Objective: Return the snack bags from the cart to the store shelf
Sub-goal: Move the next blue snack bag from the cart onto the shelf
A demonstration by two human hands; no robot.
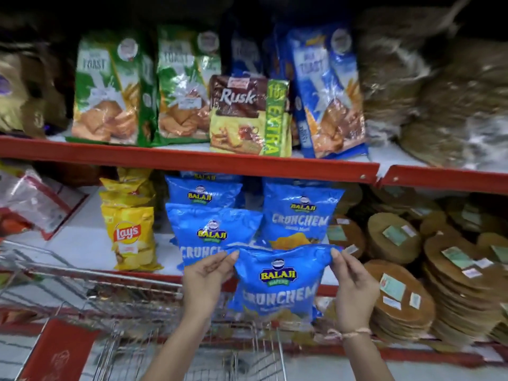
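I hold a blue Balaji Crunchem snack bag [277, 281] upright by its two top corners, above the wire cart [115, 295] and in front of the lower shelf edge [327, 290]. My left hand [206, 276] pinches the top left corner, my right hand [354, 281] the top right. Behind it on the lower shelf stand more of the same blue bags, one at left [211, 232], one at right [299, 213] and one further back [203, 192]. The cart's inside is mostly hidden by my arms and the bag.
Yellow Lay's bags [132, 232] stand left of the blue bags. Stacks of round brown papad packs [401, 295] fill the shelf to the right. The upper shelf with its red rail [176, 158] carries toast packs [107, 92] and a Rusk pack [247, 116].
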